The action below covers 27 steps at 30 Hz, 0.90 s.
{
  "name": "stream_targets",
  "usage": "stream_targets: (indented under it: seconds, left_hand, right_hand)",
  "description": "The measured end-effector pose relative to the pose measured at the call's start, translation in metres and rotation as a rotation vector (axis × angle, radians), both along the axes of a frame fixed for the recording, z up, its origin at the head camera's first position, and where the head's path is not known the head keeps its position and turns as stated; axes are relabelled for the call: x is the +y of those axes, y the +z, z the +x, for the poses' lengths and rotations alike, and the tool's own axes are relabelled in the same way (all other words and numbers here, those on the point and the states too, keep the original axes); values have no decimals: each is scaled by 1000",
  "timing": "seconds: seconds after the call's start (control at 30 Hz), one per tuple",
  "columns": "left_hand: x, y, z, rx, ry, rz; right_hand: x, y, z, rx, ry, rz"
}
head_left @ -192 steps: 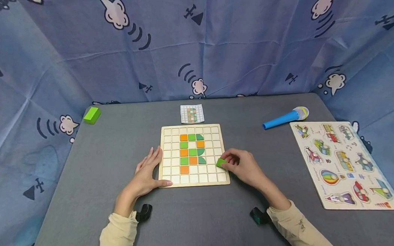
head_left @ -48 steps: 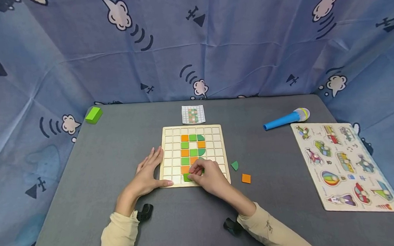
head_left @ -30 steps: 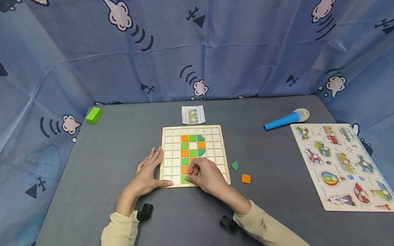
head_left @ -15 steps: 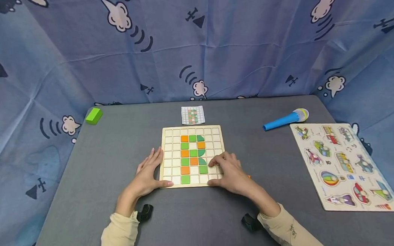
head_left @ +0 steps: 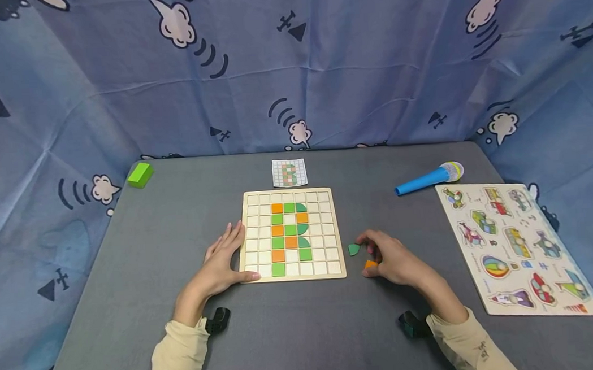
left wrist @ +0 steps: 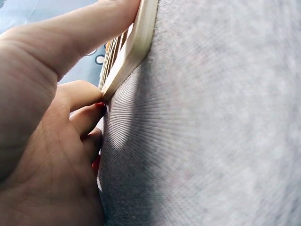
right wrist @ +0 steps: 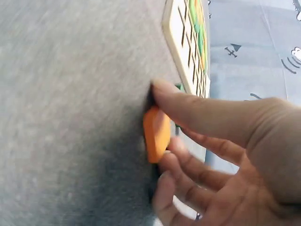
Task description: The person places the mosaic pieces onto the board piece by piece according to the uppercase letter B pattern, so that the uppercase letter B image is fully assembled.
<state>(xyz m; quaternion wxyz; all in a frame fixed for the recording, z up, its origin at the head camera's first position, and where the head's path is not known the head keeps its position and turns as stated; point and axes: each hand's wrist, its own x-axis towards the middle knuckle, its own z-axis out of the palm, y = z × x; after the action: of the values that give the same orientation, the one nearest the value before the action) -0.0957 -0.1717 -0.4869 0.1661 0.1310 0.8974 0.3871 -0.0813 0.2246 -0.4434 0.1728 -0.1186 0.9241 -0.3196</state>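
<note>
My left hand steadies the wooden grid board at its left edge, fingers spread along the side and thumb at the near left corner. The left wrist view shows that hand's thumb and fingertips touching the board's edge. Green and orange tiles fill some of the board's middle columns. To the right of the board, my right hand is low over the table, its thumb and curled fingers around an orange square tile. Close to the index fingertip lies a green quarter-round tile.
A printed pattern card lies behind the board. Toward the right are a blue toy microphone and a picture puzzle board. A green block sits at the table's far left corner. A blue patterned curtain hangs behind the table.
Two green square tiles now sit in the board's lower rows; the right hand pressed at the lower left one, let go and moved right off the board to the orange tile. The left hand stayed put.
</note>
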Motion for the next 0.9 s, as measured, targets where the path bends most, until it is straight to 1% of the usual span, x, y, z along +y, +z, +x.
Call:
stream_targets:
  seconds: [0.13, 0.27, 0.33, 0.4, 0.47, 0.57, 0.63, 0.8, 0.9]
  left_hand:
    - [0, 1, 0, -8, -3, -5]
    - [0, 1, 0, -9, -3, -8]
    - [0, 1, 0, -8, 0, -10]
    - [0, 1, 0, -8, 0, -9]
    - [1, 1, 0, -7, -3, -6]
    - [1, 1, 0, -5, -3, -2]
    - [0, 1, 0, -3, 0, 0]
    - [-1, 0, 0, -2, 2, 2]
    - [-1, 0, 0, 2, -1, 0]
  right_hand:
    - [5, -5, -1, 15, 2, -60]
    - [5, -11, 0, 42, -21, -50]
    - [4, -12, 0, 43, -48, -35]
    - [5, -11, 1, 30, -63, -31]
    - [6, -8, 3, 3, -55, -32]
    - [11, -2, 4, -41, -24, -43]
    - [15, 0, 5, -46, -2, -30]
    - [18, 0, 3, -9, 4, 11]
    - [15, -3, 0, 31, -2, 5]
